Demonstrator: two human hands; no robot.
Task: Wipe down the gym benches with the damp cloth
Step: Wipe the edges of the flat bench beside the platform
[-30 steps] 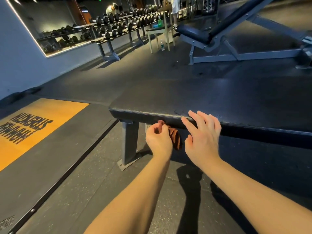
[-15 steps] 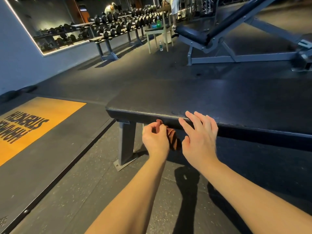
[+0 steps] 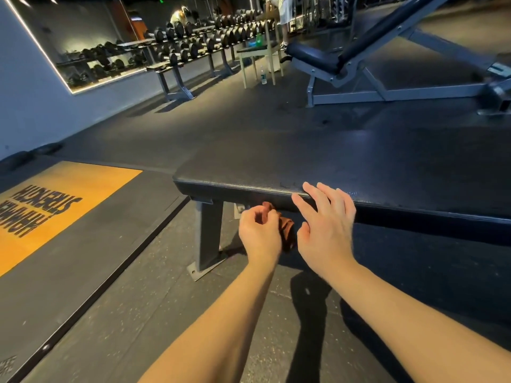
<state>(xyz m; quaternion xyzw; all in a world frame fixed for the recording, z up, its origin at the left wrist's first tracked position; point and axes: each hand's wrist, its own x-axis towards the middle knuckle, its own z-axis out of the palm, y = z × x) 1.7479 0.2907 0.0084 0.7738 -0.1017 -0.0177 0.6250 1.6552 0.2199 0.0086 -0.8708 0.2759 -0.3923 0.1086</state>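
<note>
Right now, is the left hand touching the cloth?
Touching. The head view shows the left hand gripping the cloth, its fingers curled round the bunched fabric beside the bench pad.

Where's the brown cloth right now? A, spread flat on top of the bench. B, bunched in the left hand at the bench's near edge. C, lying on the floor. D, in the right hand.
B: the left hand grips the bunched cloth against the near edge of the bench; the right hand holds nothing.

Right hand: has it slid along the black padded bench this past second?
No. The right hand keeps its fingers on the black padded bench edge, equally far from the grey steel leg.
</note>
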